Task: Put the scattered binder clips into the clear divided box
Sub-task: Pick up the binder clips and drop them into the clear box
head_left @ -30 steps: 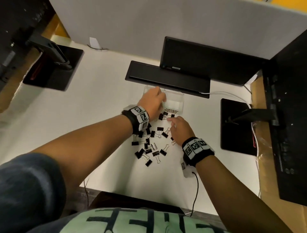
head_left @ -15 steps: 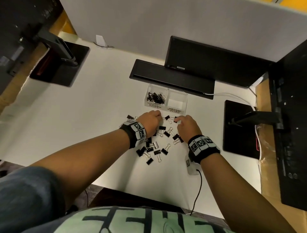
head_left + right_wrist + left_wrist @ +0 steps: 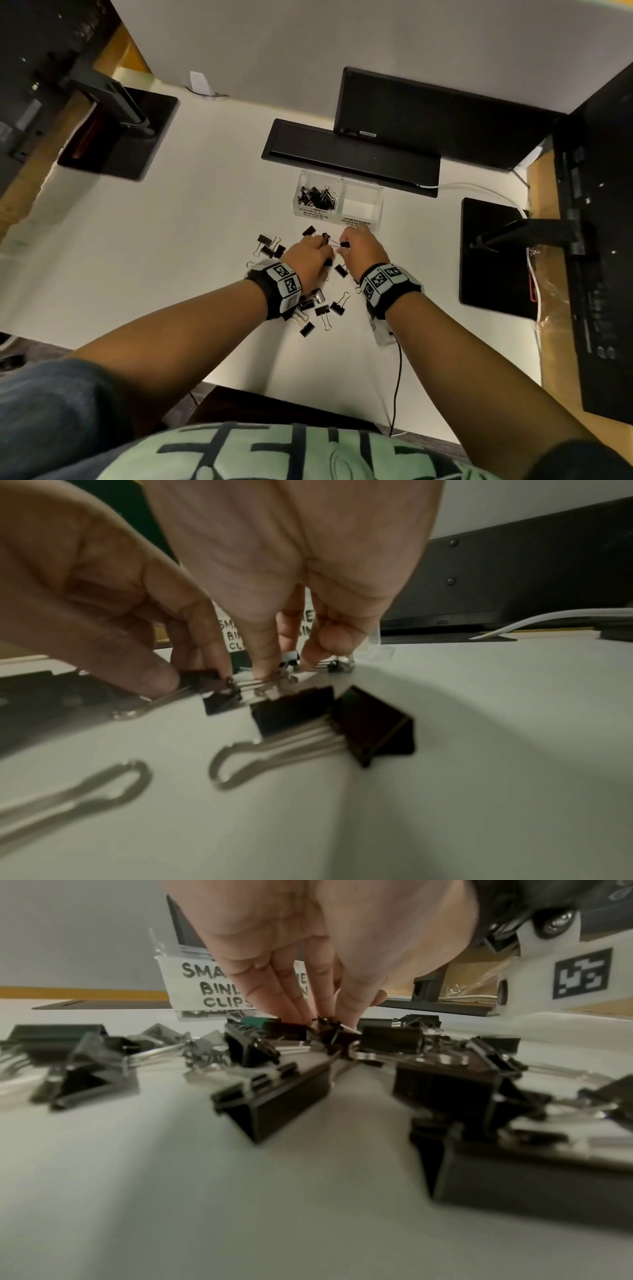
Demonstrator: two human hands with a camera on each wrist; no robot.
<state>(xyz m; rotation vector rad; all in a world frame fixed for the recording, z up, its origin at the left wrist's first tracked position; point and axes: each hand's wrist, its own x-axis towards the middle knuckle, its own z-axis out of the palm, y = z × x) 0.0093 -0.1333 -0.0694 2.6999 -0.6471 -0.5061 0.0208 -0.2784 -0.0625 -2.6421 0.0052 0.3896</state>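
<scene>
The clear divided box (image 3: 376,192) stands at the far middle of the white desk. Its left cell, labelled small binder clips (image 3: 192,985), holds a heap of small black clips (image 3: 317,197); the right cell (image 3: 361,205) shows only white. Several black binder clips (image 3: 323,310) lie scattered in front of the box, partly hidden under my wrists. My left hand (image 3: 322,245) pinches a small clip (image 3: 325,1028) with its fingertips on the desk. My right hand (image 3: 342,241) pinches another clip (image 3: 202,680) between thumb and forefinger, right beside the left hand.
A black bar (image 3: 349,157) and a dark monitor (image 3: 428,113) stand just behind the box. Black stand bases sit at the right (image 3: 493,253) and far left (image 3: 120,137). A white cable (image 3: 472,186) runs at the back right. A thin black cord (image 3: 397,377) trails from my right wrist.
My left hand has come back from the box to the far edge of the pile. My right hand shifted slightly left; both hands now meet over clips just before the box.
</scene>
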